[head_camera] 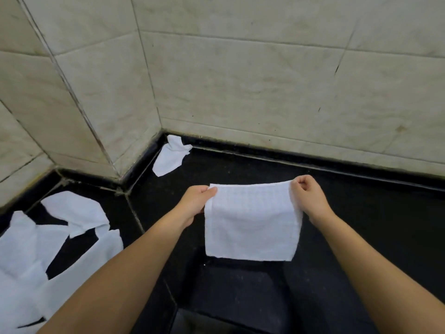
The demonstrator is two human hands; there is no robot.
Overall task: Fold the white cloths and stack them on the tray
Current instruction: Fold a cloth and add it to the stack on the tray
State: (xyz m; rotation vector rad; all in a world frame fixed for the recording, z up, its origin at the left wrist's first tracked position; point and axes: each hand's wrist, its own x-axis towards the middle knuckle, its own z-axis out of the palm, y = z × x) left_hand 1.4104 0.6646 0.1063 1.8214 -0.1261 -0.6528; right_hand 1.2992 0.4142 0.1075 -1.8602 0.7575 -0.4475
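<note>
- Several loose white cloths (36, 249) sprawl on the black counter (361, 225) at left, cut off by the frame edge.
- One white cloth (251, 222) hangs between both hands, above a dark tray (240, 285) that is hard to make out.
- Left hand (195, 201) and right hand (308, 196) each pinch a top corner.
- A crumpled cloth (169, 156) lies in the tiled corner.

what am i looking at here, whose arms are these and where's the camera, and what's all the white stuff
There is no machine here: these are a person's two bare arms, filmed by one wide-angle camera worn on the head, looking forward and down. The left hand and right hand each pinch a top corner of a white cloth, which hangs spread between them. Below is a black counter in a tiled corner. More white cloths lie in a loose pile at the left, and one crumpled cloth sits by the wall. I cannot clearly make out a tray.
</note>
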